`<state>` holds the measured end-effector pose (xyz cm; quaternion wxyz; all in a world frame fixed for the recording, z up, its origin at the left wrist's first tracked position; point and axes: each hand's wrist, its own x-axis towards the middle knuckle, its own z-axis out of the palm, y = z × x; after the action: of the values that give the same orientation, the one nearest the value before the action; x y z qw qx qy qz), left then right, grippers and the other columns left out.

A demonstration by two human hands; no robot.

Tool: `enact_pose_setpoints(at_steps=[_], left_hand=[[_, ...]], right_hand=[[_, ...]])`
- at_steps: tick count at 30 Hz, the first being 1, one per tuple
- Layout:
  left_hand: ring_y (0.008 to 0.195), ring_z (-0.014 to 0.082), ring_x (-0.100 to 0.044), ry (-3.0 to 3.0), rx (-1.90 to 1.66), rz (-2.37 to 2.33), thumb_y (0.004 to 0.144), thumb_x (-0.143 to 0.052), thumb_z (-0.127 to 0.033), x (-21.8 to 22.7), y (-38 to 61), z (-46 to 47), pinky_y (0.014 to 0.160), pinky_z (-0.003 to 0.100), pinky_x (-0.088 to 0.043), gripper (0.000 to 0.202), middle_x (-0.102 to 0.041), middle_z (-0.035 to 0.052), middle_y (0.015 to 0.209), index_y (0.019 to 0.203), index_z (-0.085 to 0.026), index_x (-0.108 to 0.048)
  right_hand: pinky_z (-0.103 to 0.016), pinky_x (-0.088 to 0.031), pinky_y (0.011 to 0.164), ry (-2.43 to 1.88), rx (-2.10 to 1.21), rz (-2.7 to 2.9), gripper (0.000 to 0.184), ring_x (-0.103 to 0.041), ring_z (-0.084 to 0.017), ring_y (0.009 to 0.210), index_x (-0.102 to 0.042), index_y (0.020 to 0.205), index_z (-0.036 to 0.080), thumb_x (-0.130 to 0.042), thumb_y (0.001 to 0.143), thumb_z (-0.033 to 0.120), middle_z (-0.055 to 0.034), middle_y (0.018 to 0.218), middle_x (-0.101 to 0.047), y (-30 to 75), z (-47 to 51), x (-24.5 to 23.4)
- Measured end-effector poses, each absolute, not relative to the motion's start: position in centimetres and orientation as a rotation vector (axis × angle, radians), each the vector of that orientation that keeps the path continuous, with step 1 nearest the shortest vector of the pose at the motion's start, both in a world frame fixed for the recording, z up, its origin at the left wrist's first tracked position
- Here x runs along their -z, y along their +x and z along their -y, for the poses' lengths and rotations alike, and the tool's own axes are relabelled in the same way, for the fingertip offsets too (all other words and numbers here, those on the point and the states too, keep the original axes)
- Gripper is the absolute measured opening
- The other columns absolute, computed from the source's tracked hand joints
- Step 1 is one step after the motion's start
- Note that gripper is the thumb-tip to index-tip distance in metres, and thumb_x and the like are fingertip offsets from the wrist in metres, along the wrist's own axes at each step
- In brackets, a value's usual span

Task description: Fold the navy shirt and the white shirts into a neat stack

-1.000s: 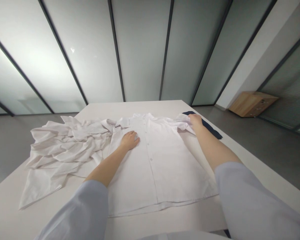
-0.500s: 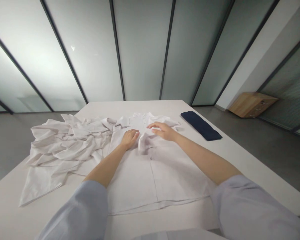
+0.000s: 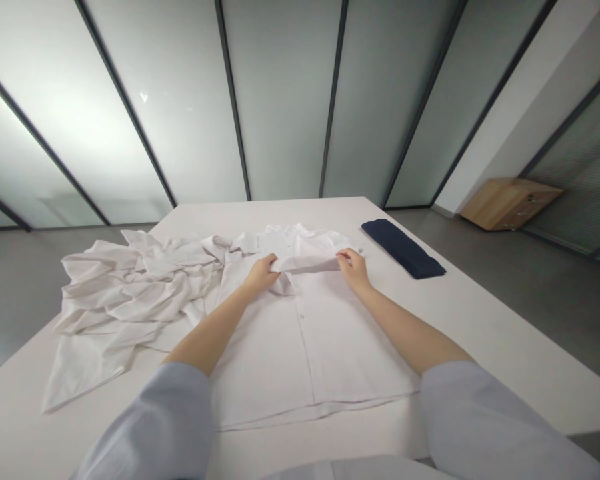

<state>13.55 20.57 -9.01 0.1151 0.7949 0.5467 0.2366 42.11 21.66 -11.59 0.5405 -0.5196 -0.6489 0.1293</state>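
A white button-front shirt (image 3: 300,353) lies flat on the table, front up, with its collar at the far end. A band of its white fabric (image 3: 307,265) is stretched across the upper chest. My left hand (image 3: 261,273) grips the near-left end of this band, and my right hand (image 3: 353,269) pinches its right end. Both hands rest just below the collar. A crumpled heap of white cloth (image 3: 130,287) spreads to the left of the shirt and touches it. I cannot tell whether the heap is part of the shirt.
A folded navy cloth (image 3: 403,249) lies beyond my right hand on the white table (image 3: 505,373), near its right edge. A wooden cabinet (image 3: 510,203) stands on the grey floor at the back right, beyond the table. Frosted glass panels line the far wall.
My right hand has moved left from the shirt's right side, with white fabric now drawn across the chest. My left hand has closed on that fabric. The navy cloth is fully uncovered.
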Motion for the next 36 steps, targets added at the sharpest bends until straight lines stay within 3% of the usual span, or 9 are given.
enact_pose_setpoints(at_steps=[4,7,12,15,17,21,25,31,36], left_hand=[[0.104,0.0240,-0.059,2.440,-0.898,-1.859,0.072,-0.046,-0.005,5.6,12.2,-20.4,0.090,0.035,-0.046,0.039,-0.064,0.0087,0.111,0.107,-0.020,-0.059],[0.110,0.0262,-0.055,2.677,-0.761,-1.873,0.072,-0.049,-0.007,3.6,10.6,-19.8,0.094,0.037,-0.043,0.037,-0.060,0.0112,0.116,0.104,-0.019,-0.061],[0.089,0.0226,-0.065,2.525,-0.012,-1.407,0.073,-0.062,-0.034,2.8,8.5,-18.8,0.079,0.029,-0.048,0.038,-0.070,0.0053,0.096,0.108,-0.020,-0.064],[0.091,0.0208,-0.066,2.366,-0.153,-1.381,0.082,-0.052,-0.053,4.1,8.3,-19.3,0.078,0.027,-0.049,0.050,-0.071,0.0069,0.103,0.118,-0.019,-0.061],[0.103,0.0231,-0.064,2.386,-0.300,-1.547,0.086,-0.045,-0.055,5.5,8.8,-20.1,0.086,0.030,-0.048,0.053,-0.068,0.0111,0.116,0.120,-0.017,-0.061],[0.115,0.0277,-0.059,2.457,-0.196,-1.764,0.083,-0.052,-0.044,8.1,10.6,-21.6,0.096,0.035,-0.044,0.044,-0.064,0.0145,0.122,0.115,-0.016,-0.064],[0.102,0.0263,-0.063,2.533,-0.179,-1.670,0.074,-0.058,-0.024,8.9,12.2,-21.6,0.089,0.032,-0.047,0.028,-0.069,0.0118,0.105,0.100,-0.017,-0.068],[0.090,0.0222,-0.062,2.605,-0.419,-1.813,0.079,-0.050,-0.014,6.5,12.2,-20.5,0.079,0.033,-0.047,0.021,-0.064,0.0075,0.101,0.096,-0.021,-0.060],[0.107,0.0288,-0.054,2.801,-0.549,-1.930,0.082,-0.045,-0.010,3.3,10.9,-19.6,0.089,0.042,-0.042,0.023,-0.059,0.0136,0.112,0.097,-0.020,-0.060]], right_hand=[[-0.032,-0.046,0.072,-1.296,-0.407,1.311,0.015,-0.060,-0.020,0.074,-0.061,0.071,0.022,-0.048,0.074,0.030,-0.0026,0.071,-0.065,42.7,-22.2,11.6],[-0.031,-0.046,0.072,-1.266,-0.354,1.203,0.016,-0.059,-0.020,0.076,-0.061,0.072,0.020,-0.049,0.073,0.031,-0.0033,0.073,-0.065,42.9,-22.4,11.6],[-0.031,-0.045,0.073,-1.265,-0.317,1.127,0.015,-0.057,-0.019,0.074,-0.059,0.070,0.021,-0.049,0.071,0.032,-0.0024,0.071,-0.063,43.2,-22.8,11.6],[-0.030,-0.045,0.071,-1.309,-0.361,1.110,0.014,-0.056,-0.019,0.072,-0.058,0.068,0.022,-0.048,0.071,0.031,-0.0006,0.067,-0.061,43.3,-23.0,11.8],[-0.030,-0.044,0.071,-1.310,-0.389,1.114,0.013,-0.056,-0.019,0.072,-0.057,0.067,0.022,-0.048,0.069,0.031,-0.0001,0.066,-0.061,43.3,-23.1,12.0],[-0.029,-0.043,0.069,-1.298,-0.431,1.136,0.014,-0.056,-0.019,0.069,-0.058,0.065,0.022,-0.048,0.068,0.032,0.0004,0.064,-0.060,43.2,-23.1,12.4],[-0.029,-0.043,0.068,-1.295,-0.437,1.153,0.014,-0.056,-0.019,0.069,-0.058,0.065,0.022,-0.048,0.068,0.031,0.0004,0.064,-0.061,43.2,-23.1,12.5],[-0.029,-0.042,0.067,-1.300,-0.457,1.151,0.013,-0.055,-0.019,0.069,-0.058,0.065,0.022,-0.049,0.068,0.030,0.0006,0.063,-0.060,43.1,-23.0,12.4],[-0.029,-0.043,0.069,-1.310,-0.448,1.161,0.013,-0.056,-0.019,0.071,-0.059,0.065,0.022,-0.049,0.069,0.030,0.0002,0.065,-0.061,43.1,-23.1,12.5]])
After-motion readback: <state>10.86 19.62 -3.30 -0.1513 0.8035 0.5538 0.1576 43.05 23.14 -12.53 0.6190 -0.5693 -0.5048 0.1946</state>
